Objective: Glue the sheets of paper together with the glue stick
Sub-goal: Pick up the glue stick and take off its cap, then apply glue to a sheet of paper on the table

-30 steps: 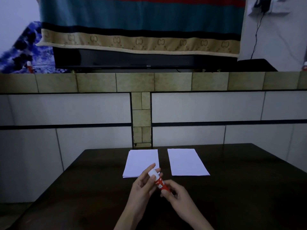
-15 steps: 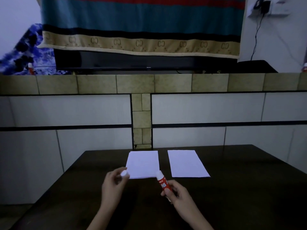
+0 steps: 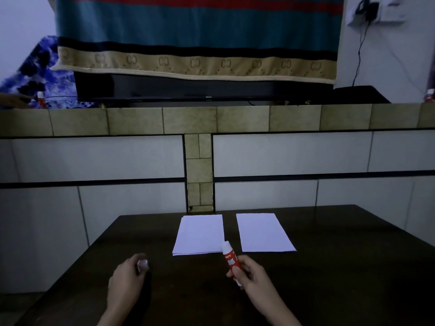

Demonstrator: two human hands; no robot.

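Note:
Two white sheets lie side by side at the far end of the dark table [image 3: 341,267]: the left sheet [image 3: 200,234] and the right sheet [image 3: 263,231]. My right hand [image 3: 251,276] grips the red glue stick [image 3: 230,257], uncapped, its white tip pointing up toward the gap between the sheets. My left hand [image 3: 127,276] pinches the small white cap [image 3: 142,263] low over the table, left of the sheets.
A tiled ledge [image 3: 216,118] and white tiled wall rise just behind the table. A black TV [image 3: 202,88] under a striped cloth stands on the ledge. Another red glue stick [image 3: 41,98] is at the far left of the ledge.
My left hand pulled the cap off the glue stick and carried it left and down toward the table. My right hand stayed with the stick, now uncapped.

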